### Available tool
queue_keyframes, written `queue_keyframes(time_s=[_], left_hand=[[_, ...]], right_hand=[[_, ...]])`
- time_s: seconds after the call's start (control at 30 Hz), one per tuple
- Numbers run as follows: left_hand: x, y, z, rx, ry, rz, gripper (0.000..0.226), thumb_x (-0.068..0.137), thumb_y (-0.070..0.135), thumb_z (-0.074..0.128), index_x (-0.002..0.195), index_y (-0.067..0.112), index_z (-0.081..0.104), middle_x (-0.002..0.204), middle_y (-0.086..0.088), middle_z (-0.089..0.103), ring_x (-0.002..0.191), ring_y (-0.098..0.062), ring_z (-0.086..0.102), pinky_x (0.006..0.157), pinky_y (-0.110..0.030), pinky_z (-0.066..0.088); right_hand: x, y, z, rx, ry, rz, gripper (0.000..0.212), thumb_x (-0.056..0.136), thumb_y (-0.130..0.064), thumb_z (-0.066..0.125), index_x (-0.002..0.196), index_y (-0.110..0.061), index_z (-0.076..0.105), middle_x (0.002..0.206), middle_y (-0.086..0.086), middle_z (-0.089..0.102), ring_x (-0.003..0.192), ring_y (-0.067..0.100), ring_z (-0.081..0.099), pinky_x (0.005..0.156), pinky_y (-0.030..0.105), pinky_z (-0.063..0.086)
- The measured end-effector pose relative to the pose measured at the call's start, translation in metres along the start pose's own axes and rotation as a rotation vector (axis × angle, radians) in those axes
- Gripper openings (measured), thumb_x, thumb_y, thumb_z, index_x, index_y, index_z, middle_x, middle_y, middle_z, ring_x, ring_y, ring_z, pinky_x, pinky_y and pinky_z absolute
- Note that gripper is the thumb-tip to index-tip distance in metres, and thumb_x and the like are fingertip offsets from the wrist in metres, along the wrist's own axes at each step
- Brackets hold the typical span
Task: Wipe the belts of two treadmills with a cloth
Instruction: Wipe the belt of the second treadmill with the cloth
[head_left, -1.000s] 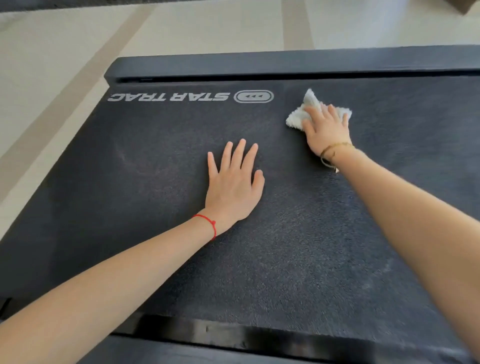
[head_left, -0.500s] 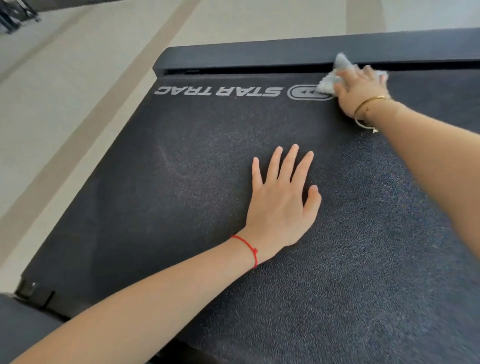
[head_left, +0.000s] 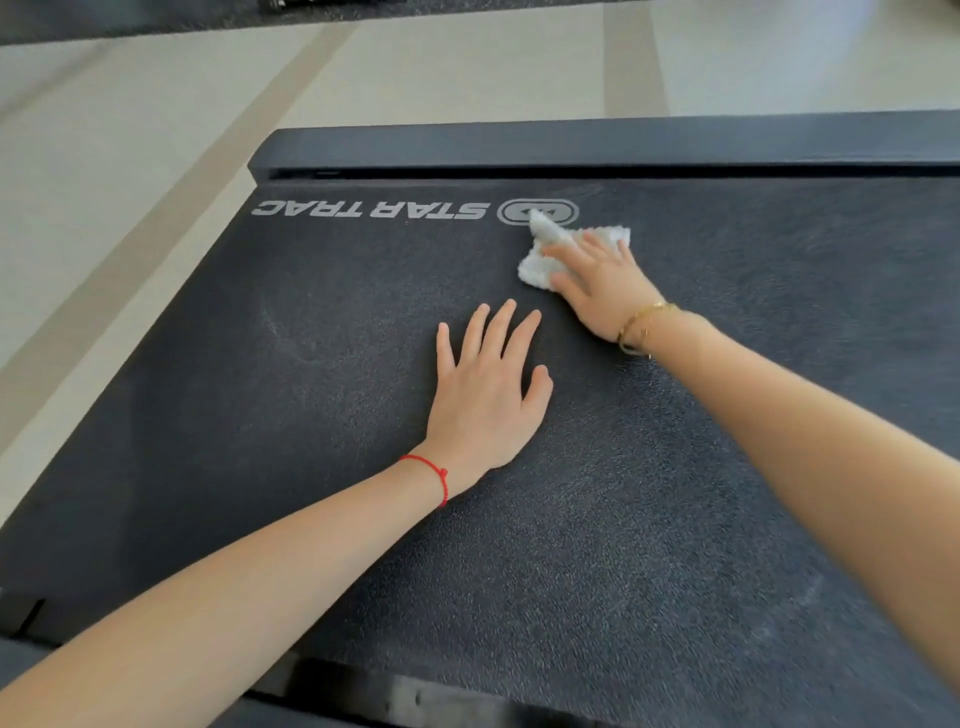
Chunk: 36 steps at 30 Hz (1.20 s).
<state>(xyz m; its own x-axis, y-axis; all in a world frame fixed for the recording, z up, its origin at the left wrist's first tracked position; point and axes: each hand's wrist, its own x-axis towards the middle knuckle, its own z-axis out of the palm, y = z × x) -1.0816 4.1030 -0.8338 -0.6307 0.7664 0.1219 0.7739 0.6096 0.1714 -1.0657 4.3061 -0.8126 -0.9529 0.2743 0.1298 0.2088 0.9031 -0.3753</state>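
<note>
The right hand (head_left: 605, 288) presses the cloth (head_left: 540, 260) flat under extended fingers. Unwiped belt (head_left: 311, 364) lies leftward; the left hand (head_left: 485, 400), fingers spread, braces there.

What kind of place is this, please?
Probably a gym or fitness room. The hands rest on a wide black treadmill belt printed with the STAR TRAC logo, and a pale smooth floor with darker stripes lies beyond it.

Cloth (head_left: 540, 270) partly under right hand (head_left: 602, 291); belt (head_left: 260, 415) cut off at right edge.
</note>
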Motion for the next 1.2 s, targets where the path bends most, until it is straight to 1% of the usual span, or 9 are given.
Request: queue_keyframes(time_s=[0.13,0.27,0.4,0.57,0.67,0.8,1.03,1.1,1.2], left_hand=[[-0.001,0.0,0.0,-0.045,0.025,-0.005,0.058,0.1,0.043,0.031,0.155,0.027,0.024,0.164,0.003,0.017,0.152,-0.02,0.007,0.121,-0.057,0.005],[-0.004,0.0,-0.001,-0.088,0.032,-0.01,0.057,0.101,0.042,0.034,0.155,0.025,0.027,0.163,0.001,0.02,0.152,-0.02,0.009,0.122,-0.055,0.005],[-0.009,0.001,-0.003,-0.081,0.037,-0.003,0.056,0.103,0.04,0.033,0.155,0.023,0.027,0.164,-0.002,0.02,0.152,-0.022,0.011,0.122,-0.054,0.006],[-0.023,0.004,-0.003,-0.059,0.009,-0.005,0.057,0.104,0.04,0.03,0.157,0.021,0.021,0.165,-0.004,0.016,0.152,-0.024,0.008,0.123,-0.052,0.003],[-0.038,0.003,-0.003,-0.06,0.004,0.023,0.058,0.103,0.042,0.03,0.157,0.021,0.021,0.165,-0.004,0.015,0.153,-0.025,0.008,0.123,-0.052,0.003],[-0.046,0.001,-0.003,-0.049,-0.003,0.042,0.061,0.103,0.046,0.029,0.157,0.021,0.02,0.165,-0.004,0.015,0.153,-0.025,0.008,0.123,-0.052,0.003],[-0.047,0.001,-0.003,-0.049,0.011,0.041,0.06,0.102,0.045,0.033,0.156,0.021,0.023,0.164,-0.004,0.017,0.152,-0.025,0.011,0.123,-0.051,0.004],[-0.047,0.002,-0.004,-0.056,0.007,0.04,0.06,0.102,0.045,0.033,0.156,0.021,0.023,0.165,-0.004,0.017,0.152,-0.025,0.01,0.123,-0.051,0.003],[-0.048,0.001,-0.005,-0.059,0.0,0.043,0.06,0.102,0.046,0.031,0.157,0.022,0.022,0.165,-0.004,0.017,0.152,-0.025,0.01,0.123,-0.051,0.003]], right_hand=[[-0.073,-0.01,0.001,0.029,0.033,0.003,0.041,0.101,-0.026,0.04,0.143,-0.023,0.039,0.144,0.003,0.043,0.141,0.023,0.025,0.118,0.042,0.003],[-0.143,-0.028,-0.005,0.02,0.049,0.083,0.039,0.102,-0.027,0.04,0.141,-0.025,0.04,0.147,0.001,0.04,0.142,0.022,0.022,0.117,0.036,-0.001],[-0.206,-0.06,-0.008,0.007,-0.006,0.168,0.042,0.103,-0.03,0.035,0.146,-0.029,0.033,0.157,-0.002,0.025,0.148,0.02,0.01,0.119,0.039,-0.006],[-0.269,-0.095,-0.003,-0.05,-0.118,0.103,0.05,0.103,-0.039,0.025,0.152,-0.032,0.019,0.161,-0.005,0.012,0.149,0.016,0.001,0.122,0.042,-0.001],[-0.276,-0.079,-0.009,-0.077,-0.079,0.196,0.051,0.103,-0.036,0.028,0.152,-0.033,0.015,0.162,-0.006,0.01,0.15,0.015,0.001,0.121,0.041,0.0],[-0.268,-0.079,-0.009,-0.073,0.027,0.412,0.048,0.103,-0.032,0.031,0.15,-0.029,0.025,0.161,-0.001,0.013,0.149,0.021,0.006,0.12,0.041,-0.002],[-0.294,-0.12,0.002,-0.044,-0.131,0.135,0.049,0.103,-0.041,0.026,0.151,-0.036,0.021,0.161,-0.009,0.011,0.15,0.014,0.001,0.122,0.04,-0.003],[-0.294,-0.106,-0.003,-0.067,-0.116,0.17,0.05,0.103,-0.04,0.028,0.151,-0.037,0.018,0.161,-0.01,0.01,0.15,0.014,0.0,0.122,0.039,-0.002],[-0.285,-0.088,-0.01,-0.068,-0.03,0.381,0.05,0.103,-0.033,0.032,0.151,-0.033,0.02,0.162,-0.004,0.011,0.149,0.019,0.003,0.121,0.04,-0.001]])
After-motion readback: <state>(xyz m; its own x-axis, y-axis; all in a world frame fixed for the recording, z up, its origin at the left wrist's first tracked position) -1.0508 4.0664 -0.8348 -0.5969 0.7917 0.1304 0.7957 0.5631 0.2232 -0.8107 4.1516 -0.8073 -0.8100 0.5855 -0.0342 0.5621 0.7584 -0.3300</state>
